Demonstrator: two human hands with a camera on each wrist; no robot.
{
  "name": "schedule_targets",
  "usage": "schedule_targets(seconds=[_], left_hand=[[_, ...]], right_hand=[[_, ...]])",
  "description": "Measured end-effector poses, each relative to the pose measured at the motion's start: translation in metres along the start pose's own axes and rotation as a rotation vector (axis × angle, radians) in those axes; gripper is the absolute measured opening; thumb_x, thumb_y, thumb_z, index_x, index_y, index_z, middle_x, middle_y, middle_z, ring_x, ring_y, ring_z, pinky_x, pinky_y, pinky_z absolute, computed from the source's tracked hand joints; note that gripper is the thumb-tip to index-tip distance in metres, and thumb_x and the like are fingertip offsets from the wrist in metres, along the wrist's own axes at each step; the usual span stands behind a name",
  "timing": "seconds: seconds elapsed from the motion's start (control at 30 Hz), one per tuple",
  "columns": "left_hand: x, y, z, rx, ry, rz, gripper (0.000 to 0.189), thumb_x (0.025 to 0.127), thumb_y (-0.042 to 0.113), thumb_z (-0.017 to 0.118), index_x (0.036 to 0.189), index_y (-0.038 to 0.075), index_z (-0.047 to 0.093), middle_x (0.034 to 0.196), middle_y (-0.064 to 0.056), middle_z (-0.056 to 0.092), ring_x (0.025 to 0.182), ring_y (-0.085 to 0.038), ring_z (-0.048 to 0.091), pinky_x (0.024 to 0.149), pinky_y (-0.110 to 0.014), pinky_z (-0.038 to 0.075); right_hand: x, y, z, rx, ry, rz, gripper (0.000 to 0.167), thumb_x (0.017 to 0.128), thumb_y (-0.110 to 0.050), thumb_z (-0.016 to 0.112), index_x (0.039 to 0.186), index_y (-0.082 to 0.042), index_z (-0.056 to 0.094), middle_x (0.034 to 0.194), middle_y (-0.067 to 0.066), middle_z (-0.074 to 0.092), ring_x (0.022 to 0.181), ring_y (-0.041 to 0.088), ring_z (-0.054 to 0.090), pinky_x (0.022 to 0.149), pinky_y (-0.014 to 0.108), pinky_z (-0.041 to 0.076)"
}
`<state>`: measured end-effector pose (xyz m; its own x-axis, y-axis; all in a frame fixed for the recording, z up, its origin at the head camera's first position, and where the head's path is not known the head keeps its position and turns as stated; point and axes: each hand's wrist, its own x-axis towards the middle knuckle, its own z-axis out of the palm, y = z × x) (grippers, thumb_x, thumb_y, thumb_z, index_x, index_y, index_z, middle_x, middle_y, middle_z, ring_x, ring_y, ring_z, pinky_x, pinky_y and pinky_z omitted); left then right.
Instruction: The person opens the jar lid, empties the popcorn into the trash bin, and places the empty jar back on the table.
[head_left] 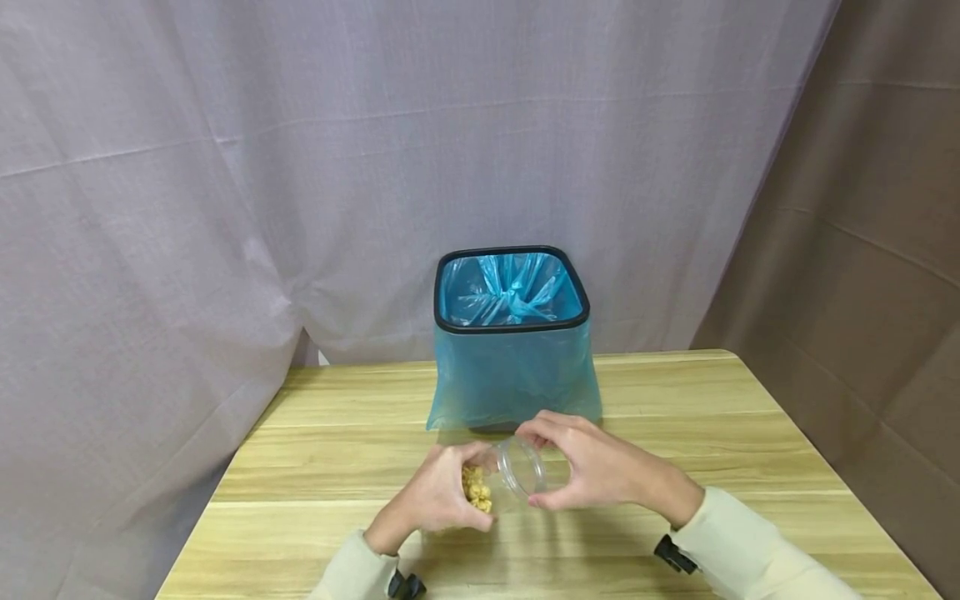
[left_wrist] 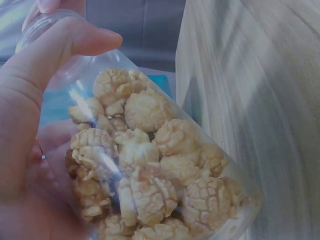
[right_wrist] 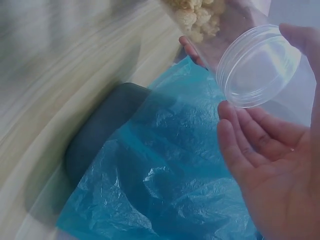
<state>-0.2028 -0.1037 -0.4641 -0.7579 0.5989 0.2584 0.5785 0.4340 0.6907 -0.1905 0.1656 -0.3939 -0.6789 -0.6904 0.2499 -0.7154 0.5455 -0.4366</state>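
A clear plastic jar (left_wrist: 135, 165), partly filled with caramel popcorn (head_left: 477, 490), is tilted on its side above the table. My left hand (head_left: 441, 490) grips its body, thumb on one side and fingers around the other. At the mouth end, my right hand (head_left: 596, 467) holds the clear round lid (right_wrist: 260, 65) between thumb and fingertips. The lid lies at the jar's mouth; whether it is still threaded on, I cannot tell. Part of the jar is hidden behind my left hand in the head view.
Behind the hands stands a bin (head_left: 517, 375) with a black rim and a blue plastic bag, knotted inside. The wooden table (head_left: 300, 467) extends to both sides. Grey curtain (head_left: 360, 167) hangs behind, with a brown one (head_left: 862, 292) at the right.
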Motion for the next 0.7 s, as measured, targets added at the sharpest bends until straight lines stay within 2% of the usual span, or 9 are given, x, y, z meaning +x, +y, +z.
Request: schedule_targets(seconds=[0.17,0.4,0.47,0.57,0.7], left_hand=[[-0.001,0.0,0.0,-0.011,0.0,-0.005,0.073,0.062,0.021,0.092,0.131,0.013,0.068,0.101,0.004,0.077,0.077,0.001,0.064,0.063,-0.016,0.057],[-0.002,0.0,0.001,-0.026,-0.007,-0.01,0.073,0.062,0.019,0.092,0.13,0.013,0.068,0.101,0.005,0.076,0.077,0.001,0.064,0.063,-0.017,0.057],[-0.001,0.0,0.0,-0.025,-0.006,-0.005,0.072,0.062,0.02,0.092,0.13,0.013,0.069,0.102,0.005,0.076,0.078,0.001,0.064,0.065,-0.017,0.057],[-0.002,-0.001,-0.001,-0.033,-0.006,-0.002,0.071,0.062,0.019,0.092,0.129,0.013,0.069,0.105,0.004,0.077,0.084,-0.001,0.066,0.071,-0.017,0.057],[-0.004,-0.002,-0.003,-0.034,-0.003,-0.011,0.068,0.063,0.018,0.091,0.128,0.014,0.069,0.109,0.003,0.078,0.093,-0.01,0.071,0.08,-0.018,0.058]], right_hand=[[0.0,0.0,-0.001,-0.046,0.004,-0.062,0.071,0.077,-0.036,0.091,0.136,-0.009,0.062,0.123,-0.006,0.066,0.108,0.011,0.066,0.093,0.03,0.061],[0.0,-0.001,-0.004,-0.101,-0.006,-0.113,0.076,0.074,-0.032,0.092,0.138,-0.007,0.06,0.132,0.003,0.066,0.116,0.015,0.065,0.098,0.033,0.061],[-0.001,-0.002,-0.006,-0.114,-0.005,-0.119,0.077,0.073,-0.032,0.093,0.139,-0.008,0.06,0.132,0.002,0.066,0.117,0.015,0.065,0.099,0.034,0.061],[-0.001,-0.002,-0.009,-0.127,0.004,-0.123,0.078,0.073,-0.032,0.093,0.139,-0.008,0.059,0.132,0.001,0.065,0.119,0.015,0.064,0.101,0.035,0.06],[-0.002,0.0,-0.015,-0.146,0.016,-0.112,0.078,0.073,-0.033,0.094,0.139,-0.009,0.06,0.132,0.0,0.066,0.119,0.014,0.064,0.1,0.035,0.061]])
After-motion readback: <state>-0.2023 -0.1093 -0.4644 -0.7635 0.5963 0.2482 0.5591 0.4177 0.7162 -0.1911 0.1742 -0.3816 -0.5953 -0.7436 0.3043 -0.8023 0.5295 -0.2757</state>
